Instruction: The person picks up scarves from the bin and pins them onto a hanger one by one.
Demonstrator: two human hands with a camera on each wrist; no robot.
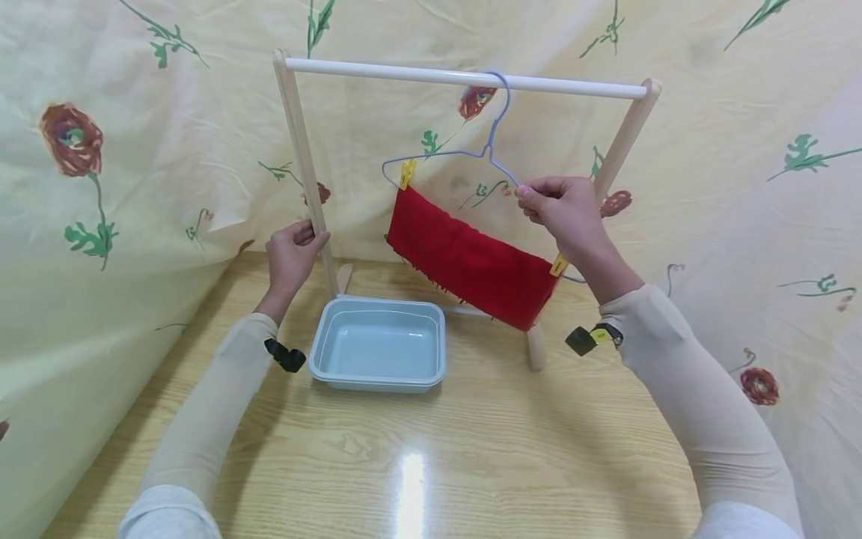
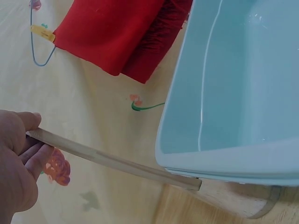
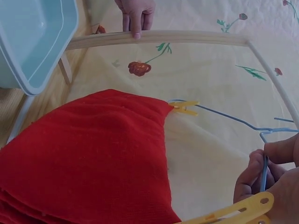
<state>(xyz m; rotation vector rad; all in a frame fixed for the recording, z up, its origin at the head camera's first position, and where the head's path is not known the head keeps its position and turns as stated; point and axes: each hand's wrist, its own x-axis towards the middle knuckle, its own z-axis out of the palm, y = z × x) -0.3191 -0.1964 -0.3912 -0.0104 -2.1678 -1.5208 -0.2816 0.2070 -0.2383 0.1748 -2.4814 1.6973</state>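
Observation:
A blue wire hanger (image 1: pixel 447 153) hooks over the white rod (image 1: pixel 404 72) of a small wooden rack. My right hand (image 1: pixel 562 213) pinches the hanger's right shoulder between thumb and fingers. From the hanger droops a red cloth (image 1: pixel 471 254), held by a yellow clothespin (image 1: pixel 407 174) at its left corner and another yellow clothespin (image 1: pixel 558 265) at its right, lower corner. In the right wrist view, the nearer clothespin (image 3: pixel 238 210) lies just below the pinching fingers. My left hand (image 1: pixel 293 254) grips the rack's left upright (image 1: pixel 306 165) between thumb and fingers.
A pale blue plastic basin (image 1: pixel 377 374) stands on the wooden table (image 1: pixel 512 464) by the rack's left foot. The right upright (image 1: pixel 626 138) leans behind my right hand. Flower-patterned fabric (image 1: pixel 222 135) hangs behind and at both sides.

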